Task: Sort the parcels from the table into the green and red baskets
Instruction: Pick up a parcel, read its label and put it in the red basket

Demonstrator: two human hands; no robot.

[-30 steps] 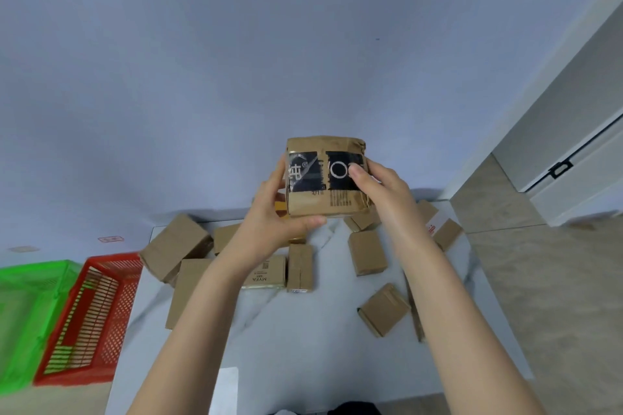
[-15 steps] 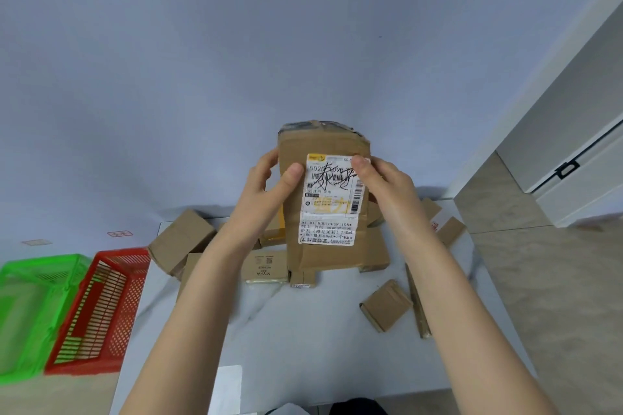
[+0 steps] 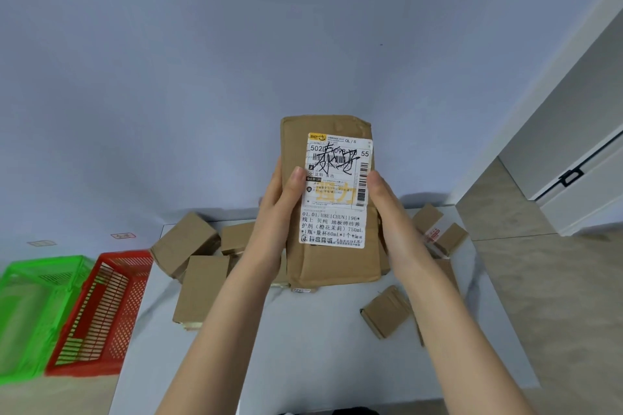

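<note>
The left hand [image 3: 271,216] and the right hand [image 3: 391,212] clasp a tall brown cardboard parcel [image 3: 333,264] from either side, holding it upright in the air above the far half of the desk. The left thumb lies flat on the front face, its tip at the left edge of the white shipping label [image 3: 337,192]. The right thumb presses along the label's right edge. The remaining fingers of both hands go round behind the cardboard and are hidden, so how far they wrap I cannot tell, though the grip looks firm on both sides. A second ago the parcel showed a short face with black printed tape; since then it has been turned and raised so the long labelled face, with its barcodes and scrawled black handwriting, looks straight at the camera. That suggests the step in hand is reading the label to decide which basket this one belongs in, with the placing not yet begun. Beneath it, on the white marbled desk [image 3: 303,354], several smaller brown cardboard parcels [image 3: 202,290] lie scattered and unsorted. Off the desk's left edge, on the floor, stands the red plastic basket [image 3: 101,317], and just beside it, further left, the green plastic basket [image 3: 30,313].
</note>
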